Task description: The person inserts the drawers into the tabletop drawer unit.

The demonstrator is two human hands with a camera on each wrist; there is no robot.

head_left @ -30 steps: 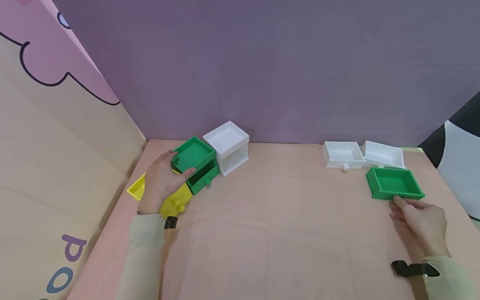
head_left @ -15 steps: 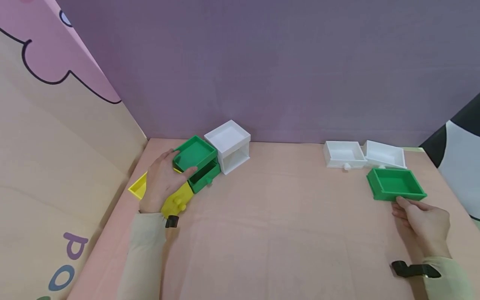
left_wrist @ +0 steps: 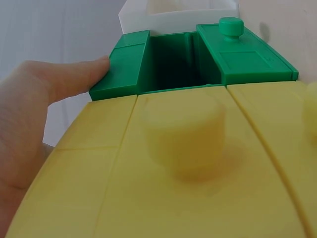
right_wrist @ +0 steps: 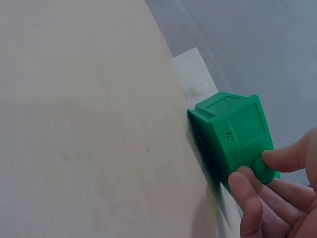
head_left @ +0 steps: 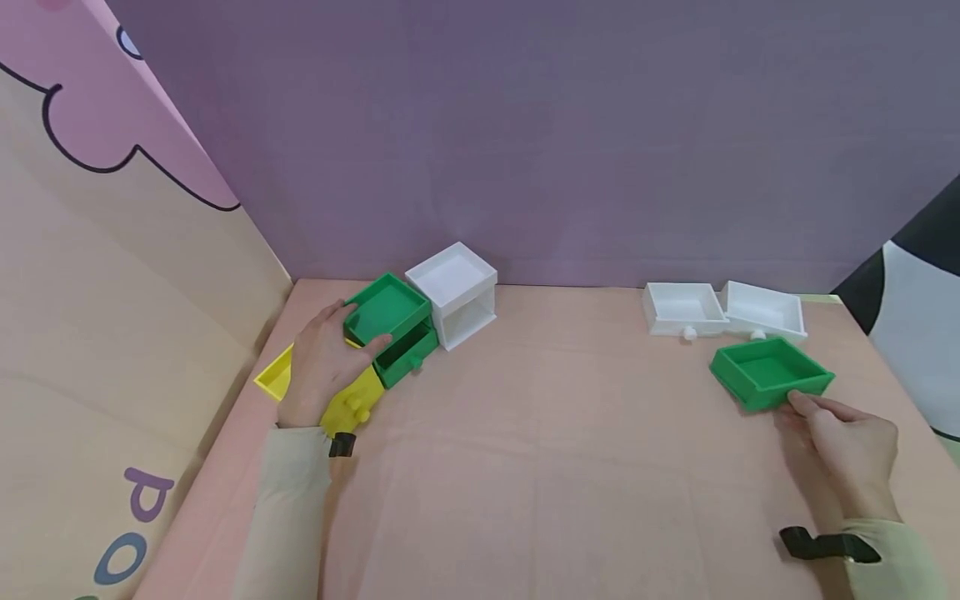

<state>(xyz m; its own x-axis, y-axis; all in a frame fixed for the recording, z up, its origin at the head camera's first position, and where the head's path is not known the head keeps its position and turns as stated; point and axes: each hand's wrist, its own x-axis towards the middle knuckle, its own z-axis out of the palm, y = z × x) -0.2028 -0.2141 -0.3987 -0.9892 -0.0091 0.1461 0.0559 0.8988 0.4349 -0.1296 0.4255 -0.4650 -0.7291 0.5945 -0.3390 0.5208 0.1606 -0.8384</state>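
My right hand pinches the round knob of a green drawer between thumb and fingers; the knob shows in the right wrist view, on the drawer's front. The drawer is tilted, just in front of two white drawers. At the left, my left hand lies across a yellow cabinet and reaches onto a green cabinet. Its straight thumb touches the green cabinet's top front edge. The green cabinet has a vacant upper slot and a knobbed drawer below. My left fingers' far ends are partly hidden.
A white cabinet with an open front stands against the green one. Two white drawers lie side by side near the back wall. A pink cloth covers the table; a printed panel borders its left side.
The green drawer in my right hand has turned and shifted left, away from the white drawers. My left hand stays on the cabinets.
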